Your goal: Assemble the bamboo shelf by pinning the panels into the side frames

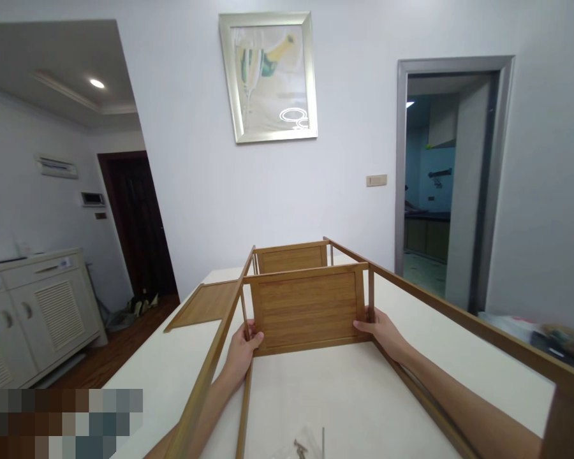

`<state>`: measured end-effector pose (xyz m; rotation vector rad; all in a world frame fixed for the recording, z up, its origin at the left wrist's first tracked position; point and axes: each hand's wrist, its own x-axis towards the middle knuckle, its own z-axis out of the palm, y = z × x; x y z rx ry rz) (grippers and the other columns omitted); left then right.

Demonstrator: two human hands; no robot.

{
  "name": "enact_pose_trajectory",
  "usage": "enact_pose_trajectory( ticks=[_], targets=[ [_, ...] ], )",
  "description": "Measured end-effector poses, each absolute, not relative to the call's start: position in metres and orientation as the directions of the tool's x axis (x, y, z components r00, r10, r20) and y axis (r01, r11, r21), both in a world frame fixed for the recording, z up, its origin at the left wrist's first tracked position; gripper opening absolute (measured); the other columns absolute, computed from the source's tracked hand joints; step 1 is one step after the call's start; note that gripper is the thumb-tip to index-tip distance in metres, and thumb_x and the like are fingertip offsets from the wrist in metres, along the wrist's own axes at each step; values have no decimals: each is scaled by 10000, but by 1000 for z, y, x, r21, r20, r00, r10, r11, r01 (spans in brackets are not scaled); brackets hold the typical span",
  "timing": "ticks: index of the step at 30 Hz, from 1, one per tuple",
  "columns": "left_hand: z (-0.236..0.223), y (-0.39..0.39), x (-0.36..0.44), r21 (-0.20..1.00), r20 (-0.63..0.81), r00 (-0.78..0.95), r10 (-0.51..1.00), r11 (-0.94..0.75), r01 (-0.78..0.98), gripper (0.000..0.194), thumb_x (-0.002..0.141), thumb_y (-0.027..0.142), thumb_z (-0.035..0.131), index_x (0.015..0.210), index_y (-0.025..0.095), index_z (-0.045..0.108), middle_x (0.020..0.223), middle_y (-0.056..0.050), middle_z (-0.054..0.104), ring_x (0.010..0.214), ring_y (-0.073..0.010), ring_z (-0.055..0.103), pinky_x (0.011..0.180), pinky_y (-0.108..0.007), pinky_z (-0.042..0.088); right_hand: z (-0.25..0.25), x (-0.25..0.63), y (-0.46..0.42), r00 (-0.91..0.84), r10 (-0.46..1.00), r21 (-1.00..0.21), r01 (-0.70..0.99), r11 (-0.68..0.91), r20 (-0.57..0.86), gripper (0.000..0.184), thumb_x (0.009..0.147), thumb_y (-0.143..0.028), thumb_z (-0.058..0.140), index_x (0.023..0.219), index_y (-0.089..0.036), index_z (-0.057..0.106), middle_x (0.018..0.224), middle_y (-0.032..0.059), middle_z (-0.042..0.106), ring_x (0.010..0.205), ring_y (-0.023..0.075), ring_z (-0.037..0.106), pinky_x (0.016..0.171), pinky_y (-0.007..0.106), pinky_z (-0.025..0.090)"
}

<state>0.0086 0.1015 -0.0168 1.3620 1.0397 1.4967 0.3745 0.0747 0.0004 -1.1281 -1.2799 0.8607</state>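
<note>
A brown wooden shelf frame lies on its side on a white table point(325, 386), its long rails running away from me. Between the rails, a wooden shelf panel point(309, 307) stands on edge. My left hand point(239, 349) grips the panel's left edge near its lower corner, thumb on the near face. At the opposite edge, my right hand point(385, 331) does the same, fingers partly hidden behind the panel and post. A second panel point(291, 257) sits farther back in the frame. Close to me lie a clear bag with screws point(300, 448) and a thin metal rod point(323, 440).
Left of the frame, a loose wooden panel point(203, 305) lies flat on the table. The frame's right rail point(435, 290) stretches toward me. A white wall with a picture point(272, 76) rises behind the table. A cabinet point(43, 312) stands left, a doorway point(402, 178) right.
</note>
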Motion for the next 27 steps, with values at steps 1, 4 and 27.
enact_pose_trajectory(
  ticks=[1, 4, 27],
  targets=[
    [-17, 101, 8, 952, 299, -60, 952, -302, -53, 421, 630, 384, 770, 963, 177, 619, 825, -18, 681, 798, -203, 640, 782, -328, 479, 0, 374, 74, 144, 949, -956, 123, 265, 281, 360, 622, -345, 783, 897, -189, 612, 901, 66, 729, 889, 278, 672, 845, 417, 511],
    [-18, 102, 8, 951, 299, -65, 952, -303, -66, 406, 623, 359, 776, 949, 178, 616, 792, 4, 654, 769, -180, 612, 753, -304, 464, 0, 373, 73, 191, 934, -946, 186, 266, 301, 375, 626, -361, 776, 911, -185, 607, 860, 47, 709, 832, 251, 658, 790, 385, 508],
    [-26, 109, -2, 973, 206, 16, 978, -203, -107, 562, 514, 410, 873, 969, 169, 648, 814, -18, 713, 795, -209, 662, 809, -357, 503, -4, 378, 80, 196, 948, -961, 165, 220, 251, 335, 524, -242, 726, 845, -172, 661, 808, 28, 718, 794, 248, 642, 756, 368, 493]
  ],
)
